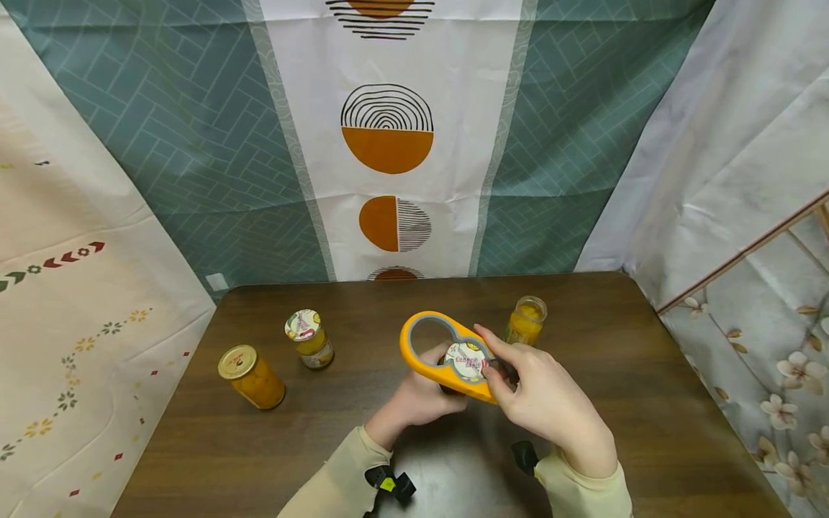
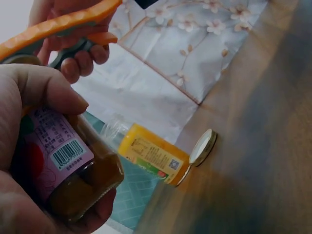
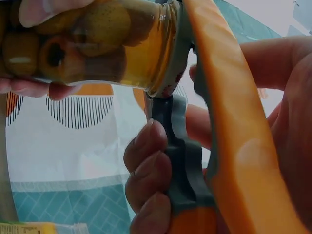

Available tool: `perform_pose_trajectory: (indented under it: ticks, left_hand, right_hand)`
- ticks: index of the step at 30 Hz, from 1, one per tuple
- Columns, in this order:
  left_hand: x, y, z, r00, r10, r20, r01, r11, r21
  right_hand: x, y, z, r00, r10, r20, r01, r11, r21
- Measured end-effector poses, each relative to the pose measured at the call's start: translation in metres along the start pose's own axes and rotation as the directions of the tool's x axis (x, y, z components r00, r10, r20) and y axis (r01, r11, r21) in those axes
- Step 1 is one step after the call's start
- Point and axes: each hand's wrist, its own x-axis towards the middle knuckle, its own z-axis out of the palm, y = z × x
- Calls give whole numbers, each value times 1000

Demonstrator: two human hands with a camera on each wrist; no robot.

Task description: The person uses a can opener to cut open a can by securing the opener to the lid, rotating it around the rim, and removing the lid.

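Observation:
My left hand [image 1: 430, 394] grips a glass jar [image 2: 73, 165] with a pink barcode label. Brownish round fruit in liquid fills this jar [image 3: 97, 41]. Over its printed lid [image 1: 465, 360] sits an orange and grey jar opener [image 1: 424, 316], with one of its rounded openings framing the lid. My right hand [image 1: 547, 392] holds the opener near its right end. Seen from the right wrist, several curled fingers [image 3: 148, 170] wrap the grey grip below the lid, while the orange body [image 3: 239, 117] lies against the palm side.
Behind my right hand stands a lidless jar [image 1: 526, 322] of yellow contents, with a loose lid [image 2: 202, 147] beside its base. On the left are two lidded jars, a taller orange one [image 1: 252, 378] and a smaller one [image 1: 311, 339]. Curtains border the brown table [image 1: 363, 298].

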Motion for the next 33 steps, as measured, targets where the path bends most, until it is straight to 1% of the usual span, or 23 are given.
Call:
perform_pose_trajectory:
  ticks: [3, 6, 8, 10, 13, 17, 20, 24, 27, 33]
  left_hand:
    - [1, -2, -2, 999, -5, 38, 6, 1000, -29]
    - [3, -2, -2, 999, -9, 42, 10, 1000, -21]
    - [3, -1, -1, 999, 4, 37, -4, 1000, -6]
    - [3, 1, 0, 999, 28, 27, -29, 1000, 11]
    - [3, 2, 1, 998, 56, -3, -56, 998, 9]
    - [1, 2, 4, 998, 38, -50, -41, 998, -50]
    - [-1, 1, 6, 997, 24, -70, -30, 995, -92]
    - [-2, -1, 4, 996, 38, -75, -44, 995, -85]
    - [-2, -2, 2, 997, 49, -58, -53, 996, -73]
    - [0, -1, -3, 998, 62, -3, -62, 995, -79]
  right_hand:
    - [0, -1, 1, 1000, 1, -3, -1, 1000, -1]
    - [0, -3, 1, 1000, 14, -15, -15, 1000, -20]
    - [-1, -4, 0, 999, 22, -28, -23, 999, -36]
    - [-2, -5, 0, 999, 22, -41, -24, 998, -55]
    - [-4, -6, 0, 997, 11, -71, -18, 995, -95]
    - [-5, -7, 2, 994, -29, -105, 11, 987, -162]
    - [-4, -7, 5, 992, -67, -108, 42, 976, -211]
    - [-1, -5, 8, 990, -82, -111, 56, 975, -217]
    - [-1, -5, 9, 987, -91, -129, 64, 977, -201]
    - [0, -4, 8, 979, -133, -157, 97, 971, -217]
